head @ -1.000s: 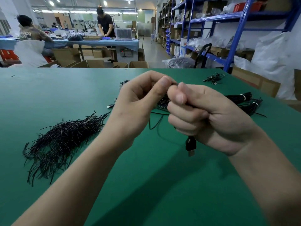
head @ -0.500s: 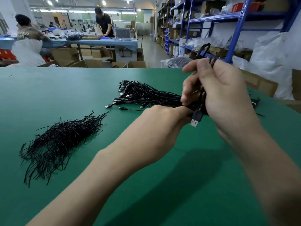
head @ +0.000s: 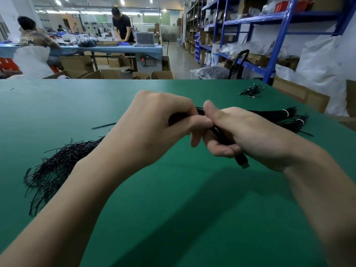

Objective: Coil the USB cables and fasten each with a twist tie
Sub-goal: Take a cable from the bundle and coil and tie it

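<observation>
Green table (head: 173, 199) lies under both hands: the left hand (head: 154, 128) and right hand (head: 250, 135) both clench one bunched black USB cable (head: 219, 134) between them, its plug (head: 243, 163) jutting below the right fingers. Coiling seems nearly done; the next move needs a tie from the twist tie pile (head: 57, 166) beside the left wrist.

Left hand (head: 154, 130) and right hand (head: 256, 139): both bare, uncovered from fingertips to wrist; nail detail is blurred. Left forearm (head: 92, 189) and right forearm (head: 323, 193): bare along the whole length in view, each cut off by the lower edge, the right one softened by blur near the corner.
</observation>
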### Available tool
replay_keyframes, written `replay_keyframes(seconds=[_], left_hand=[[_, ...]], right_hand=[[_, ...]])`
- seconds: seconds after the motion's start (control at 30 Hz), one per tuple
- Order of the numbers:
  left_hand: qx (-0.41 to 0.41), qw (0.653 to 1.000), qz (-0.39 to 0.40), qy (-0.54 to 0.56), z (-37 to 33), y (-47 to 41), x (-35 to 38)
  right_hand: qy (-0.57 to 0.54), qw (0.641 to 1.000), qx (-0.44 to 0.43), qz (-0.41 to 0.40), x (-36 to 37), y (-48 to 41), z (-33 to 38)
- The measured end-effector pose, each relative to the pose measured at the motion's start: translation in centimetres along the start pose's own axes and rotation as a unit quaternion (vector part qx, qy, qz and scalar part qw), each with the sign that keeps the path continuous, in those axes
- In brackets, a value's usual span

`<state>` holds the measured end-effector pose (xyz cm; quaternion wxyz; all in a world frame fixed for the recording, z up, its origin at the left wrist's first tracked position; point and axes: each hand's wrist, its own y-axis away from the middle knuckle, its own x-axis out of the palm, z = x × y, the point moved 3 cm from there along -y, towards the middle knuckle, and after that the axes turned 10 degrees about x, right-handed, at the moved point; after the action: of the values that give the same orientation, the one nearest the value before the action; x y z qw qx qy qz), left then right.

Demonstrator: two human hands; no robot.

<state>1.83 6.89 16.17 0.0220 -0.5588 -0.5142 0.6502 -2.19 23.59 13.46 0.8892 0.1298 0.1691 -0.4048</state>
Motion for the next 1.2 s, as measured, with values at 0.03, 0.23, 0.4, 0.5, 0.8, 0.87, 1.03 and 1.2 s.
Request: replay_keyframes(seconds=[0.03, 0.23, 0.4, 0.5, 0.8, 0.87, 1.03, 1.2], left_hand=[[-0.006, 1.000, -0.018, 0.015, 0.1, 0.0, -0.1], [-0.046, 0.964, -0.091, 0.245, 1.6, 0.5, 1.2], [-0.122, 0.925, -0.125, 0.337, 1.6, 0.8, 4.0], [-0.116, 0.957, -0.057, 0.261, 0.4, 0.8, 5.5], [-0.063, 0.990, 0.122, 0.029, -2.1, 0.0, 5.2], [-0.057, 0.991, 0.124, -0.010, -2.3, -0.5, 4.0], [-0.048, 0.989, 0.119, -0.071, -1.6, -0.5, 1.4], [0.011, 0.998, 0.026, -0.055, -0.9, 0.2, -0.2]], right_hand=[[-0.016, 0.999, 0.013, 0.037, 0.0, 0.1, 0.0], [-0.216, 0.948, -0.056, 0.227, 1.7, 1.0, 0.7], [-0.327, 0.923, -0.148, 0.141, 1.1, 0.5, 1.9], [-0.357, 0.917, -0.172, 0.045, -0.4, 0.4, 2.2], [-0.057, 0.932, -0.163, -0.320, -2.0, 0.2, 1.0], [0.004, 0.934, -0.159, -0.321, -1.4, 0.0, 1.1], [0.138, 0.934, -0.122, -0.305, -0.1, -0.3, 1.2], [0.167, 0.963, -0.057, -0.205, 0.6, -0.7, 0.7]])
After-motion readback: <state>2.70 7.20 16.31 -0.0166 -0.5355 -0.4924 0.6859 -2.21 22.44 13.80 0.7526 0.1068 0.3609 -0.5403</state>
